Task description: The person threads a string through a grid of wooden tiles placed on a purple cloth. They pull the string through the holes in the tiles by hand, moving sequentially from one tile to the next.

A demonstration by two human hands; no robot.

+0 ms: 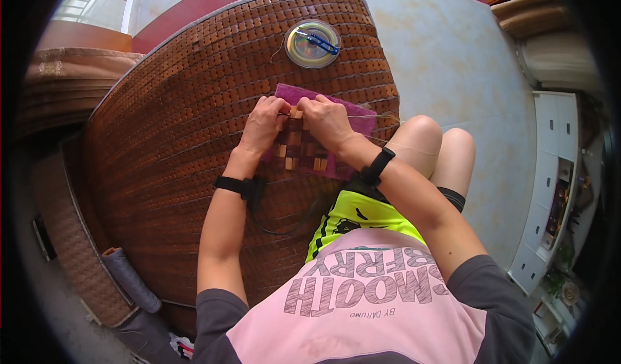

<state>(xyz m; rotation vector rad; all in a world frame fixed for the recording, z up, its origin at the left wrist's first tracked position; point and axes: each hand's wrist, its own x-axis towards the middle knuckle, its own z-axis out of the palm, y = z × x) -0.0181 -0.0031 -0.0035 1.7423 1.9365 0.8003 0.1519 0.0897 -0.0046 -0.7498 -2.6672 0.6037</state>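
Both my hands are closed at the far edge of a small piece of light and dark wooden tiles (294,137), which lies over a purple cloth (352,113). My left hand (261,124) pinches at the piece's left far corner; something thin and dark shows by its fingertips, too small to name. Close beside it, my right hand (326,123) has its fingers bent against the top light tile. A thin pale cord (381,116) runs from under my right hand toward my knee. What lies between the fingertips is mostly hidden.
Beneath everything spreads a brown tiled mat (213,92) with a grey border. Beyond my hands stands a round clear spool (294,52) with a blue-handled tool (320,42) on top. A rolled grey cloth (131,280) lies at the left; a white cabinet (546,170) stands right.
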